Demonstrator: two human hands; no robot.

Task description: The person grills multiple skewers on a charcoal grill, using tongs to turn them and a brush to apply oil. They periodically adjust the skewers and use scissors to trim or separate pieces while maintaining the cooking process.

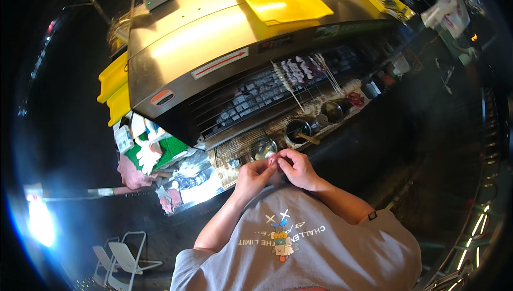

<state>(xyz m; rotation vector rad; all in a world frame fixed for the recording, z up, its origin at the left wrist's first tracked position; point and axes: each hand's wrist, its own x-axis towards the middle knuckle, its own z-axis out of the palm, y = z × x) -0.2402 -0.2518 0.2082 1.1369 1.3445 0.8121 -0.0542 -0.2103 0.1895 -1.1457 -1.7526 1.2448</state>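
Observation:
My left hand (251, 174) and my right hand (299, 171) meet in front of my chest. Between their fingertips they pinch a small red and whitish item (272, 160), perhaps a packet or a thin plastic piece; it is too small to tell. Just beyond the fingers stands a round container (260, 146) with pale contents, partly hidden by the hands. To its right is a dark pot (294, 126) with a wooden-handled brush or spoon (308, 138) leaning in it. Meat skewers (294, 70) lie across the right part of the charcoal grill (250, 98).
A metal shaker (320, 121), a metal pot (332, 112) and red-handled scissors (356, 99) line the ledge. A yellow tray (280, 0) rests on the steel hood (192, 30). White gloves (147, 158) lie at left on a green mat (173, 148). Folding chairs (124, 257) stand lower left.

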